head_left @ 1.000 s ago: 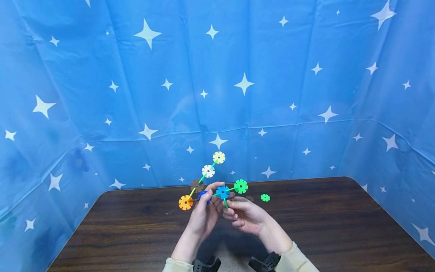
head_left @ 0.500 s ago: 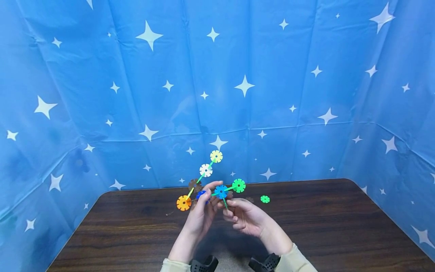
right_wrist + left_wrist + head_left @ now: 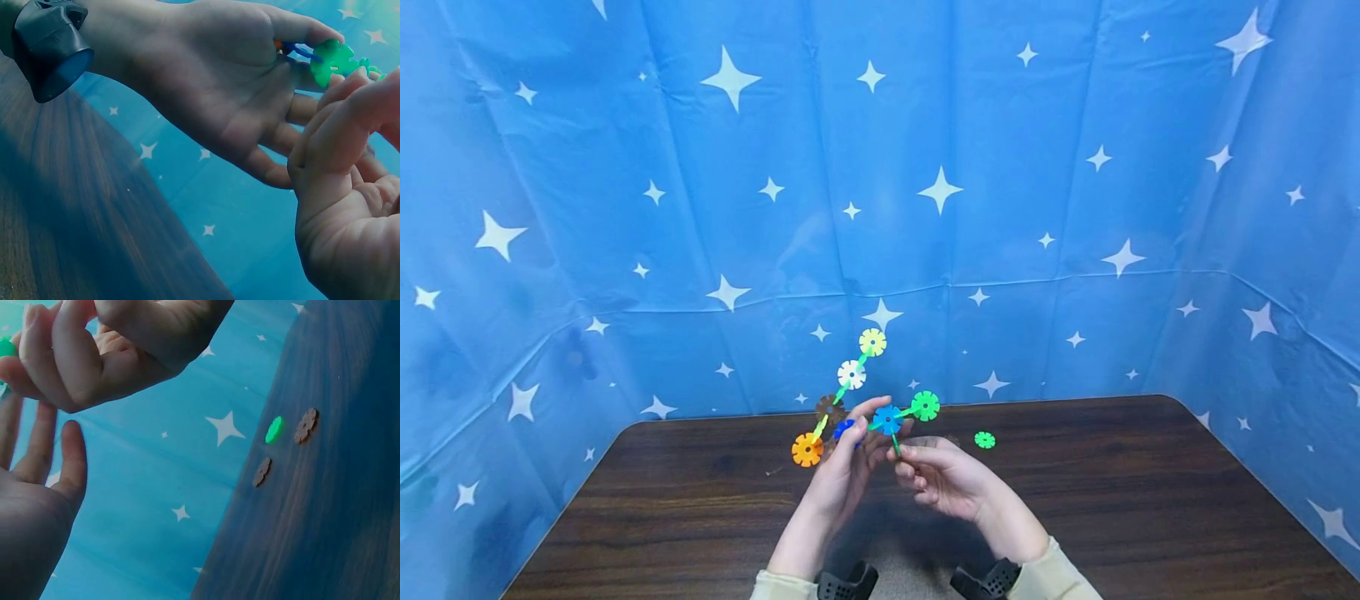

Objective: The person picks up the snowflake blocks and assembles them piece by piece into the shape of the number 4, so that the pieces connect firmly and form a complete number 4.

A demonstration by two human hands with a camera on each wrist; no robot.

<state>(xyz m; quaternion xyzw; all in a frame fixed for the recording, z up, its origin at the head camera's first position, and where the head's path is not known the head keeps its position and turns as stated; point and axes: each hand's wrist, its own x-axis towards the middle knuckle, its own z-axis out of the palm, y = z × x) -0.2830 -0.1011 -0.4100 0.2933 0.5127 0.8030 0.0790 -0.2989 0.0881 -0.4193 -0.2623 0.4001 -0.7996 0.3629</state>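
In the head view, my left hand pinches a chain of notched plastic discs at its dark blue disc, partly hidden by the thumb. From there the chain runs through an orange disc, a brown disc and a white disc to a yellow disc. On the other side come a light blue disc and a green disc. Below the light blue disc, my right hand pinches a green disc seen edge-on, touching its rim. Fingers hide parts of these in both wrist views.
A loose green disc lies on the dark wooden table, right of the hands. Beside it, the left wrist view shows a brown disc and another brown disc. A blue star-patterned curtain surrounds the table's back and sides.
The chain has turned slightly, its yellow and white end shifting left and a little up. The light blue and green discs have also moved slightly left and up. Both hands keep their grip.
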